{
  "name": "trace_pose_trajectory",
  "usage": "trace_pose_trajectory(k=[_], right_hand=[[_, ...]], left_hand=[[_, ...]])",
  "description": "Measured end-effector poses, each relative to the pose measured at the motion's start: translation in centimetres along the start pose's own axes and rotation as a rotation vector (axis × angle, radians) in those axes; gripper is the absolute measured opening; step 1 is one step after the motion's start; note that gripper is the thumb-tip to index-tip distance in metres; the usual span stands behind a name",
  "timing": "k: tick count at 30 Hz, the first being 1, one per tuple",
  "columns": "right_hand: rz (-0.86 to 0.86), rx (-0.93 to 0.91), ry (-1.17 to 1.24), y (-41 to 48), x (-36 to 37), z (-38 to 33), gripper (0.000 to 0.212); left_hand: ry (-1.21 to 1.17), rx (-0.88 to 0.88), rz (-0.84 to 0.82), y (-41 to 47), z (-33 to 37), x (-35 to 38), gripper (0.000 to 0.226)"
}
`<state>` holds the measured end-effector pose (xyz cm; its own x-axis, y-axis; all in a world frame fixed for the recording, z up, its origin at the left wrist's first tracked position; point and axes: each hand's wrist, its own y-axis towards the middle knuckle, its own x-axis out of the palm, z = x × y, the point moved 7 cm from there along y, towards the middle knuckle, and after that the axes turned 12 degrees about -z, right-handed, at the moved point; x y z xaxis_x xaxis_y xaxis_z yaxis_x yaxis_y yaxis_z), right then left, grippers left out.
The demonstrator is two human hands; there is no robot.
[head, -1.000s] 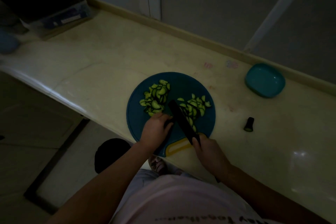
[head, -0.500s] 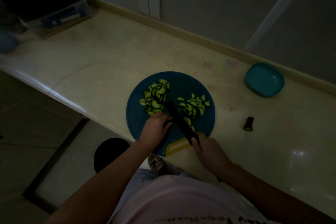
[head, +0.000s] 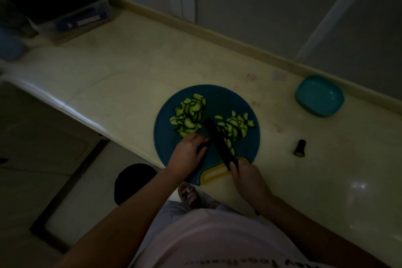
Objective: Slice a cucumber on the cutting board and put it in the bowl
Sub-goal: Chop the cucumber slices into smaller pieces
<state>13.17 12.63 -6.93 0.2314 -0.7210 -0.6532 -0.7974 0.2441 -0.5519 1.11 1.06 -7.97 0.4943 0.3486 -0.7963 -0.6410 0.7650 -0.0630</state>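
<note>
Your left hand (head: 187, 153) lies on the near-left part of the cutting board (head: 221, 98), fingers curled down and thumb tucked in, pinching a dark cucumber stub (head: 203, 148) that is mostly hidden under the fingertips; the light is too dim to show more of it. Your right hand (head: 250, 180) is clenched round the handle of the knife (head: 219, 143) at the board's near edge, just above the yellow grip (head: 214, 174); the dark blade runs away from you and to the left, its flat side just beside your left fingers.

The cut cucumber sits on the round blue board in two heaps; the left heap (head: 189, 116) lies beyond your left hand, the right heap (head: 236, 125) lies against the blade's right side; the pieces are thin, pale green with dark rinds, many of them half-moons.

The teal bowl (head: 319, 95) stands well apart to the right, near the wall; a cut end (head: 299, 148) lies on the counter (head: 130, 67) between board and bowl.
</note>
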Motion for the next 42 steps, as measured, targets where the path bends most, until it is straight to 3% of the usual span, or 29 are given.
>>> trace_pose_trajectory(k=[15, 35, 42], right_hand=[[-0.004, -0.035, -0.059, -0.7, -0.4, 0.5, 0.035], [0.093, 0.013, -0.098, 0.6, 0.2, 0.0, 0.031], [0.027, 0.011, -0.033, 0.3, -0.1, 0.3, 0.029]], left_hand=[[-0.021, -0.028, -0.012, 0.9, 0.5, -0.2, 0.017], [0.038, -0.071, -0.023, 0.4, 0.3, -0.7, 0.02], [0.047, -0.08, -0.012, 0.5, 0.6, -0.8, 0.015]])
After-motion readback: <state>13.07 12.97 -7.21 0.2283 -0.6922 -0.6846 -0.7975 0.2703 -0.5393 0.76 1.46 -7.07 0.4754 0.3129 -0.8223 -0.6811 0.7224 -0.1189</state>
